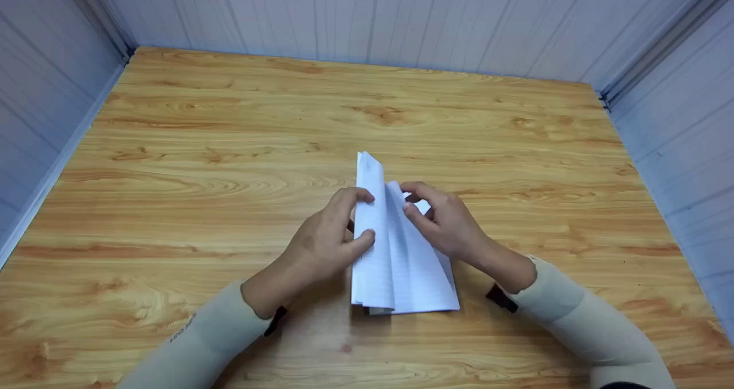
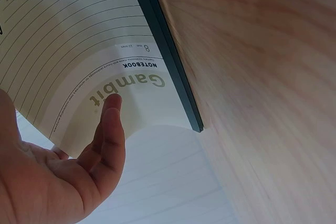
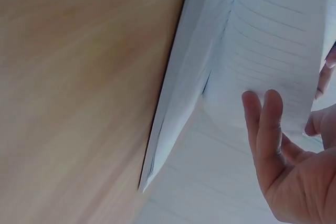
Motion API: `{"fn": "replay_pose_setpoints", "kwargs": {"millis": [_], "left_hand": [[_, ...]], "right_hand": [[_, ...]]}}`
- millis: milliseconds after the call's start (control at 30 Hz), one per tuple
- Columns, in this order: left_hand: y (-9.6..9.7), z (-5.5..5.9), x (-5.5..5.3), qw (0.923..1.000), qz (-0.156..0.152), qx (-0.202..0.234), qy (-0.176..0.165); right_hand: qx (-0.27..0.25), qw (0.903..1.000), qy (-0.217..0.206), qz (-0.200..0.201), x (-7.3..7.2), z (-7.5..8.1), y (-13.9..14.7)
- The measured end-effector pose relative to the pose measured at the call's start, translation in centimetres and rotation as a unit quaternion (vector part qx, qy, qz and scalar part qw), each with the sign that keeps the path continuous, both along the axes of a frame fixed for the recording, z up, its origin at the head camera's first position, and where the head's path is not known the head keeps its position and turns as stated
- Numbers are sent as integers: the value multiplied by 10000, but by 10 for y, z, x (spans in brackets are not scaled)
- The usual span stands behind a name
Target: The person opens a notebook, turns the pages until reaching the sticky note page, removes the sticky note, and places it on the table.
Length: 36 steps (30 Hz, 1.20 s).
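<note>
A lined paper notebook (image 1: 421, 286) stands partly open on the wooden table, its left part raised upright. My left hand (image 1: 324, 237) grips that raised part, thumb on the lined pages and fingers behind. In the left wrist view, those fingers lie against the cream cover (image 2: 144, 106), printed "Gambit" and "NOTEBOOK", beside a dark spine strip (image 2: 170, 51). With thumb and forefinger, my right hand (image 1: 450, 222) pinches the edge of a page on the right side. The right wrist view shows that lined page (image 3: 273, 40) curving upward, other fingers spread against its back.
The wood-grain table (image 1: 229, 148) spreads around the notebook on all sides. White panelled walls (image 1: 344, 16) border it at the back, left and right. Pale sleeves cover both forearms, with a dark strap (image 1: 502, 298) at the right wrist.
</note>
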<state>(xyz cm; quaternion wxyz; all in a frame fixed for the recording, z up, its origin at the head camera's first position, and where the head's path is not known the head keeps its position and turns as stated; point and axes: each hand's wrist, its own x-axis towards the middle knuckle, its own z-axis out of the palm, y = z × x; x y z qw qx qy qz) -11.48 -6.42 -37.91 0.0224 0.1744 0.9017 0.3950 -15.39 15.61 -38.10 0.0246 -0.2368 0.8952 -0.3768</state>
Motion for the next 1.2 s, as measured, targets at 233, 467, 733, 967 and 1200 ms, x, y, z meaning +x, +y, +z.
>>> {"fn": "replay_pose_setpoints", "kwargs": {"millis": [233,467,733,967,1200], "left_hand": [[3,0,1,9999,116,64,-5],[5,1,2,9998,55,-51,-199],[6,2,2,9993,-80,-287,-235],[6,2,2,9994,-173,-241,-171],[6,0,3,9992,-82,-328,202]], "right_hand": [[25,9972,-624,406,6,0,-3],[392,9950,-764,506,13,0,-6],[42,9893,-1313,630,28,20,-16],[-174,9883,-1252,850,34,30,-19],[-204,9885,-1190,913,29,21,-17]]}}
